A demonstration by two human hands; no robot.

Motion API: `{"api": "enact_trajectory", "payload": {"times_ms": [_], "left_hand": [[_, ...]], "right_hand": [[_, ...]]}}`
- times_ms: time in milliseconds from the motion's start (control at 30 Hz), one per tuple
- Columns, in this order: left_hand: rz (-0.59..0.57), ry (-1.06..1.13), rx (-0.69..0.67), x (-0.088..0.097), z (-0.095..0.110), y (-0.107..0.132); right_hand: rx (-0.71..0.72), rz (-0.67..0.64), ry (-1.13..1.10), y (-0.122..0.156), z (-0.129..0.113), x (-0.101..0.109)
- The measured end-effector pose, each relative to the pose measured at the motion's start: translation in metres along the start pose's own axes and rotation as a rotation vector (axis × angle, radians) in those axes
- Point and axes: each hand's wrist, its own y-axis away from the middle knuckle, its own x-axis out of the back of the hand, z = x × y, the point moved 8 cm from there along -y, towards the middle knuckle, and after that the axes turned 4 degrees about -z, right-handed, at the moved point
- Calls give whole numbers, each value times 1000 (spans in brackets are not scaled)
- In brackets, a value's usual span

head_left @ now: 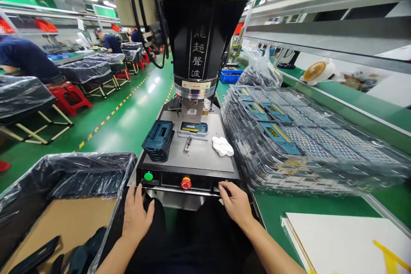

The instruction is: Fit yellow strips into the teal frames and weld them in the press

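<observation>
All positions refer to the welder base (pixel 192 158).

**Hands.** The left hand (pixel 136 214) rests at the front left corner, just below the green button (pixel 148 176). Its fingers are extended, slightly spread and holding nothing. The right hand (pixel 236 203) rests at the front right corner, fingers bent onto the panel edge, also holding nothing. Whether a switch lies under them cannot be told.

**Workpiece.** The blue part (pixel 193 127) lies in the nest at the rear centre of the base, just in front of the horn (pixel 192 110).

**Procedure (judged).** This looks like a two-hand cycle start.
- Check that the part sits flat.
- Press both corners together.
- Leave both hands at the panel, clear of the horn.
- The red stop button (pixel 186 183) sits between the hands, within reach.

**Surface.** A stack of blue housings (pixel 158 140) stands on the left of the base, and a white cloth (pixel 222 146) lies on the right.

**Room.**
- Right of the base: stacked clear trays (pixel 321 145) on a green bench.
- Left of the base: a film-lined carton (pixel 64 167).
- Beyond: green flooring and seated workers.
</observation>
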Motion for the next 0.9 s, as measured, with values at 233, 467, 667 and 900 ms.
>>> {"api": "enact_trajectory", "payload": {"times_ms": [233,467,667,900], "left_hand": [[-59,1,-110,-15,47,-15],[-148,0,-80,-16,46,-15],[-95,112,-38,0,37,-18],[66,-36,104,9,-44,-22]], "right_hand": [[-37,30,-4,6,19,-1],[0,-21,35,6,18,-8],[17,-45,-52,8,8,-4],[-4,-4,-150,11,11,-5]]}}
